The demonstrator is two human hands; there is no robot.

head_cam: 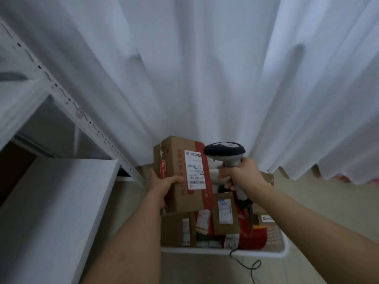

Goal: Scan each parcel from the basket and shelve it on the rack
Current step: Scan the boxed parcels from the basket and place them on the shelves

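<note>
The scanning step looks in hand: the left hand [164, 182] clasps a brown parcel [184, 173] above the basket [276, 248], its grip curled round the edge, while the right hand [240, 173] wraps the scanner [225, 152]. Next, probably, aim at the white barcode label [194, 170], then shelve on the rack [59, 201].

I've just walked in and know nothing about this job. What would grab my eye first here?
Probably the cardboard box with red tape and a white shipping label, held up in the middle by the left hand. Right beside it, the right hand grips a handheld scanner whose head sits near the label. Below them is a white basket crammed with more parcels, with a white rack on the left.
</note>
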